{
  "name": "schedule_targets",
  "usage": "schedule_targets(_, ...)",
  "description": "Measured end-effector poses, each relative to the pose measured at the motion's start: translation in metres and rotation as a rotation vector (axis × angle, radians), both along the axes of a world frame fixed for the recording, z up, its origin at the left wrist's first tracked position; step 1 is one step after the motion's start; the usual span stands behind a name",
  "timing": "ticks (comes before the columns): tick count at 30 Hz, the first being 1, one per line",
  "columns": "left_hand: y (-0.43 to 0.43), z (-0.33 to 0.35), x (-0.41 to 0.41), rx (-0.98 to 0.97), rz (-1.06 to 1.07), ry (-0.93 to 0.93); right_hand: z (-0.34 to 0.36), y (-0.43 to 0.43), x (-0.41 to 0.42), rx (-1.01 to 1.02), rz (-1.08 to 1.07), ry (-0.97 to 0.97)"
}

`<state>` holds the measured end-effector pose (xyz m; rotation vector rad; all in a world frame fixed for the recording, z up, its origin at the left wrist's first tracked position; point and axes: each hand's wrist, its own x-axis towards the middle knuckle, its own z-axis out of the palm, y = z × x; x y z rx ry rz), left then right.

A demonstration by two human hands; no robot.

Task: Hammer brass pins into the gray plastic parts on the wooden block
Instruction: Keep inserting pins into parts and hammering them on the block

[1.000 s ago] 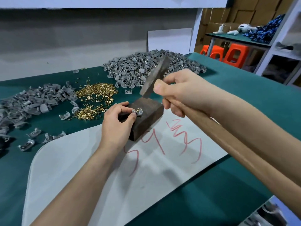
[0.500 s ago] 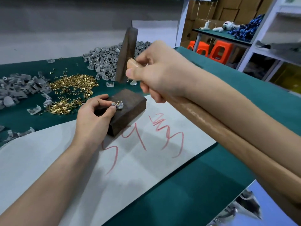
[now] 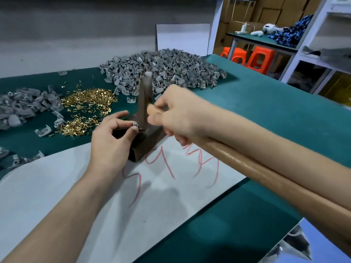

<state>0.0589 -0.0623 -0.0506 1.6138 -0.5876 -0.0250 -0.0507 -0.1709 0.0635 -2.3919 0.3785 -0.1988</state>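
Well — right hand (image 3: pixel 178 112) grips hammer (image 3: pixel 144 97); left hand (image 3: pixel 112 141) pinches part (image 3: pixel 135 126)

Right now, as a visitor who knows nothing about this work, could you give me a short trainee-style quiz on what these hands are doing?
1. True or false: the right hand grips the hammer.
2. What does the left hand pinch on the wooden block? A) a gray plastic part B) a screwdriver C) a red pen
3. On which side of the block, the person's left or right, does the heap of brass pins lie?
Key: 1 true; 2 A; 3 left.
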Motion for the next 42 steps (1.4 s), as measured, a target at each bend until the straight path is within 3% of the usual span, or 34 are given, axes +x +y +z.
schedule_targets(4,-0.001,0.001,-0.002,0.020,0.019,0.003,0.025,-0.011,-0.003,0.018,0.020,-0.229)
schedule_targets(10,0.001,0.001,-0.001,0.030,0.005,-0.004,0.007,-0.008,0.004,0.049,0.009,-0.147)
schedule_targets(15,0.000,0.002,-0.004,0.005,0.015,0.022,-0.017,-0.033,0.013,0.065,-0.146,-0.215)
schedule_targets(20,0.001,0.005,-0.007,0.008,0.015,0.029,-0.040,-0.064,0.027,-0.279,-0.354,-0.055)
schedule_targets(25,0.001,0.006,-0.008,0.009,0.027,0.024,-0.059,-0.077,0.025,-0.280,-0.428,0.097)
schedule_targets(29,0.001,0.006,-0.007,0.011,0.024,0.036,-0.054,-0.072,0.029,-0.433,-0.382,0.233)
schedule_targets(34,0.001,0.007,-0.008,0.008,0.028,0.019,-0.023,-0.056,0.056,-0.396,-0.188,-0.080)
schedule_targets(37,0.000,0.007,-0.007,0.006,0.024,0.015,-0.023,-0.035,0.076,-0.395,0.071,-0.044)
schedule_targets(42,0.000,0.006,-0.006,-0.014,0.020,0.020,-0.036,-0.030,0.089,-0.449,0.138,-0.057)
